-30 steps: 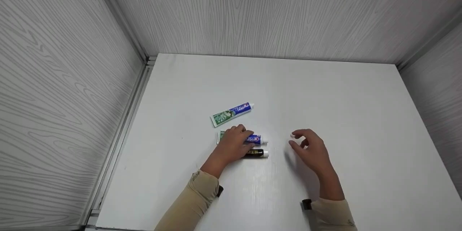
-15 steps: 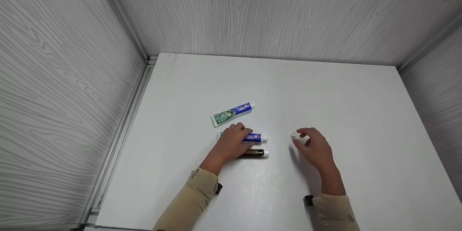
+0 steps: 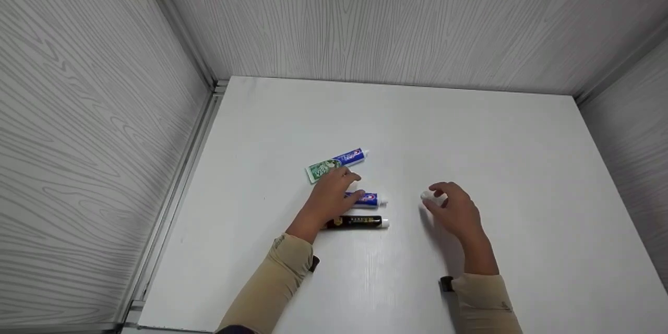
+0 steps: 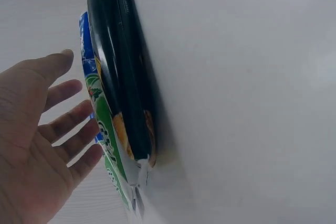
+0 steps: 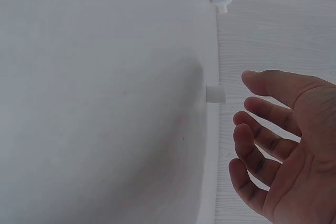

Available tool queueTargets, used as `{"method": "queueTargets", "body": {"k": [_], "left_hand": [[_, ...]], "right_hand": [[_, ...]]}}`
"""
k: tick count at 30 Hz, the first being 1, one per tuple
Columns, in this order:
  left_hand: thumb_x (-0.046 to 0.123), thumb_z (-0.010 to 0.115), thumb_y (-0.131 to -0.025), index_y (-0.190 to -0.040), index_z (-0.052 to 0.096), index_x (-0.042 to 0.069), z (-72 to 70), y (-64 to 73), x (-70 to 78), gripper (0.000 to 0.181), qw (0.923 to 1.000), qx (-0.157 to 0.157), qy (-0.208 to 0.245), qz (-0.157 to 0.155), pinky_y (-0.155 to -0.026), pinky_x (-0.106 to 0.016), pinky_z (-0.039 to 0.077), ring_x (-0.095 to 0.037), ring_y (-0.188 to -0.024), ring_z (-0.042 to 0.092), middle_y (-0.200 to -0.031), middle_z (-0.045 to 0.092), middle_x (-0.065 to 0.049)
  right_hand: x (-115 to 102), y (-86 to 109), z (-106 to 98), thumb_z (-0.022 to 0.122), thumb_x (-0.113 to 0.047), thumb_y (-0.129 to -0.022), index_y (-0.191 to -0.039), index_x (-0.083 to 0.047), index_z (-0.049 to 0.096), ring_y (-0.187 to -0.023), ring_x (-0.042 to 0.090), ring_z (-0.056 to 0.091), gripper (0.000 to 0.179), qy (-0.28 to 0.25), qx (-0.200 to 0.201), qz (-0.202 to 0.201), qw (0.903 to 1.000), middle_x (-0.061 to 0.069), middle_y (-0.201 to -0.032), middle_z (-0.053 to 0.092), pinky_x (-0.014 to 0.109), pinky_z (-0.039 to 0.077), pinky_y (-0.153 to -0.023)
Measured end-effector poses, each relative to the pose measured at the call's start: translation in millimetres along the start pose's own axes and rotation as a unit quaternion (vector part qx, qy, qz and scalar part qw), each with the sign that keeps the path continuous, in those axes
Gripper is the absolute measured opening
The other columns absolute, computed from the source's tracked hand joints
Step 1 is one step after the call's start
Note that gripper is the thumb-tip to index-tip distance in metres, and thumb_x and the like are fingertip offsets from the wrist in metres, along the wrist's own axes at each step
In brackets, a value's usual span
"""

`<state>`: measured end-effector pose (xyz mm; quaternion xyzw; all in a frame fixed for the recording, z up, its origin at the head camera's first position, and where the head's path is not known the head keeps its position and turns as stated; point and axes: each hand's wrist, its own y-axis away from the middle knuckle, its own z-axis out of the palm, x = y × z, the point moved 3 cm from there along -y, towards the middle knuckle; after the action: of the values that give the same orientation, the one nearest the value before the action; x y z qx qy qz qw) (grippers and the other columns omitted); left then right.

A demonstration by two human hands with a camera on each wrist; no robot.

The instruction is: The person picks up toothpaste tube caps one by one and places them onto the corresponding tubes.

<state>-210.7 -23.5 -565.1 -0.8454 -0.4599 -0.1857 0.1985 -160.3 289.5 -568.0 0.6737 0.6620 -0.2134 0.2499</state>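
Two blue-and-green toothpaste tubes lie on the white table: a tilted far one [image 3: 350,157] and a middle one [image 3: 368,200], which my left hand [image 3: 332,193] partly covers. Nearest me is a black toothpaste tube [image 3: 360,222] with a white cap. In the left wrist view, my left hand [image 4: 47,124] has its fingers spread beside the tubes and grips none of them. A small white cap [image 5: 216,94] stands on the table. My right hand [image 5: 283,140], its fingers loosely bent, is apart from that cap in the right wrist view.
The white tabletop [image 3: 496,135] has a grey wood-grain panel [image 3: 396,21] behind it and another panel [image 3: 88,141] along the left. A metal frame edge [image 3: 172,209] runs down the table's left side.
My left hand has released the middle toothpaste tube and shifted away from me, uncovering more of the black tube. My right hand has let go of the small white cap and moved slightly right.
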Motion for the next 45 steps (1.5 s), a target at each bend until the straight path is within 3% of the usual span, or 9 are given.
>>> {"method": "queueTargets", "body": {"k": [7, 14, 24, 35, 45], "left_hand": [[0.044, 0.07, -0.103, -0.132, 0.071, 0.008, -4.7, -8.2, -9.4, 0.046, 0.9991, 0.035, 0.008, -0.022, -0.108, -0.047, 0.05, -0.028, -0.12, 0.064, -0.126, 0.069, -0.008], [0.052, 0.069, -0.101, -0.14, 0.066, 0.006, -6.0, -18.6, -20.3, 0.06, 0.9981, 0.054, -0.007, -0.029, -0.104, -0.049, 0.05, -0.031, -0.118, 0.061, -0.13, 0.065, -0.012], [0.054, 0.066, -0.103, -0.154, 0.053, 0.009, -5.6, -30.9, -33.7, 0.069, 0.9951, 0.019, -0.035, -0.09, -0.112, -0.05, 0.046, -0.033, -0.13, 0.057, -0.14, 0.057, -0.015], [0.057, 0.067, -0.1, -0.157, 0.05, 0.009, -4.4, -42.9, -46.1, 0.077, 0.992, -0.019, -0.06, -0.11, -0.106, -0.051, 0.047, -0.035, -0.126, 0.055, -0.137, 0.057, -0.017], [0.048, 0.067, -0.103, -0.153, 0.054, 0.011, -3.5, -49.1, -48.3, 0.063, 0.9897, -0.034, -0.069, -0.121, -0.101, -0.054, 0.049, -0.036, -0.122, 0.056, -0.136, 0.058, -0.019]], "right_hand": [[0.2, -4.4, 2.1, 0.074, -0.032, -0.1, -0.137, -0.012, 0.066, -0.095, 0.026, 0.066, 0.043, 0.007, -0.02, 0.01, 0.9997, 0.012, -0.123, 0.069, 0.034, 0.048, -0.069], [0.1, -11.0, 1.7, 0.074, -0.03, -0.099, -0.137, -0.011, 0.066, -0.098, 0.027, 0.066, 0.043, 0.018, -0.029, 0.011, 0.9993, 0.011, -0.122, 0.069, 0.035, 0.048, -0.07], [0.0, -14.4, 4.1, 0.076, -0.029, -0.097, -0.135, -0.011, 0.067, -0.1, 0.027, 0.067, 0.043, 0.021, -0.034, 0.012, 0.9991, 0.009, -0.119, 0.07, 0.036, 0.049, -0.072], [-1.2, -15.7, 7.7, 0.074, -0.03, -0.098, -0.137, -0.011, 0.066, -0.1, 0.026, 0.068, 0.045, 0.03, -0.047, 0.016, 0.9983, 0.009, -0.116, 0.071, 0.041, 0.051, -0.077], [-4.2, -17.5, 9.7, 0.076, -0.027, -0.096, -0.127, -0.014, 0.072, -0.088, 0.021, 0.066, 0.034, 0.028, -0.055, 0.022, 0.9979, 0.007, -0.111, 0.07, 0.035, 0.047, -0.071]]}}
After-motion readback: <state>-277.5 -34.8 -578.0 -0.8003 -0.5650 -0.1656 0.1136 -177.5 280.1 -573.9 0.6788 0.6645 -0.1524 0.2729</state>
